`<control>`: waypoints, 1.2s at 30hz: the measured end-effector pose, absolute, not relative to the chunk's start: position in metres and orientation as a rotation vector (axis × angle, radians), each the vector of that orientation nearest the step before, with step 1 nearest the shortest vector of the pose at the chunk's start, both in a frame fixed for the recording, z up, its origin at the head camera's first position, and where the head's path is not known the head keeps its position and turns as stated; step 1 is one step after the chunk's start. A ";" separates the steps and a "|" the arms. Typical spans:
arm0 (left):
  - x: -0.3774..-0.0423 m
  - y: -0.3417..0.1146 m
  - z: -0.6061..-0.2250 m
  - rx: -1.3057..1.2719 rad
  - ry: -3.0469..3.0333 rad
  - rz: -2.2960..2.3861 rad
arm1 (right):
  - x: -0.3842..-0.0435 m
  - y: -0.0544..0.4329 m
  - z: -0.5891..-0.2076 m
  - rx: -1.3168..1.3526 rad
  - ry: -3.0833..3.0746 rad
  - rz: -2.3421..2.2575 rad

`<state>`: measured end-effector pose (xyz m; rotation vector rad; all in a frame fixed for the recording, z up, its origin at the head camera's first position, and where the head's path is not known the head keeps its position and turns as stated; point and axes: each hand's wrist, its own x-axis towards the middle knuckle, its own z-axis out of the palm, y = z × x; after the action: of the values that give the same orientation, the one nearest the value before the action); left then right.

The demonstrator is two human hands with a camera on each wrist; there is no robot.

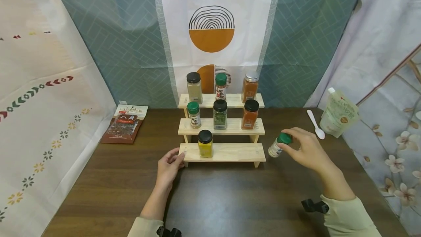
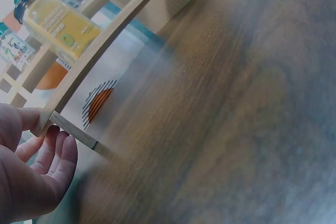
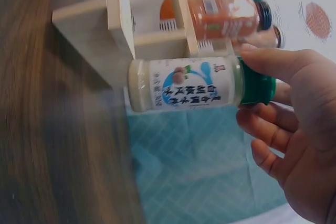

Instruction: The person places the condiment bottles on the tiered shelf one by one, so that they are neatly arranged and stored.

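Observation:
My right hand [image 1: 306, 147] pinches the green cap of a small white-labelled spice jar [image 3: 184, 83], tilted just right of the wooden three-tier rack [image 1: 236, 153]. The thumb and fingers of my left hand [image 1: 169, 167] grip the left end of the rack's lowest tier. On that tier stands a black-capped jar of yellow powder [image 1: 205, 149]. The middle tier bears a green-capped jar [image 1: 195, 119], a jar of green flakes [image 1: 220, 119] and a jar of orange-red powder [image 1: 249, 118]. Up top are a pale powder jar [image 1: 194, 92], a green-capped jar [image 1: 220, 92] and a silver-capped jar [image 1: 249, 90].
A brown and white spice packet [image 1: 125, 124] lies at the table's back left. Toward the back right are a white spoon [image 1: 315, 124] and a light green spouted pouch [image 1: 338, 114]. Hanging cloths border the dark wooden table [image 1: 223, 200] behind and on both sides.

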<state>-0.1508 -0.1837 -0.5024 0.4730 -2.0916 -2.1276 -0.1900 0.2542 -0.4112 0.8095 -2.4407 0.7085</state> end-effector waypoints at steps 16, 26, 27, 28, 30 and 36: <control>-0.150 -0.185 -0.503 0.492 -2.099 -2.119 | -0.198 0.201 -0.405 0.974 -2.418 0.830; -0.149 -0.184 -0.499 0.472 -2.090 -2.108 | -0.208 0.165 -0.402 1.010 -2.459 0.926; -0.149 -0.184 -0.499 0.469 -2.090 -2.106 | -0.209 0.162 -0.403 1.013 -2.470 0.936; -0.149 -0.184 -0.499 0.466 -2.091 -2.106 | -0.210 0.159 -0.403 1.013 -2.480 0.942; -0.149 -0.183 -0.499 0.469 -2.090 -2.112 | -0.210 0.154 -0.405 1.013 -2.489 0.938; -0.149 -0.182 -0.498 0.471 -2.090 -2.124 | -0.209 0.145 -0.407 1.005 -2.497 0.922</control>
<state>-0.1485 -0.1816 -0.4978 0.4714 -2.0895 -2.1238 -0.2094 0.1448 -0.4074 1.0047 -2.4965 0.9223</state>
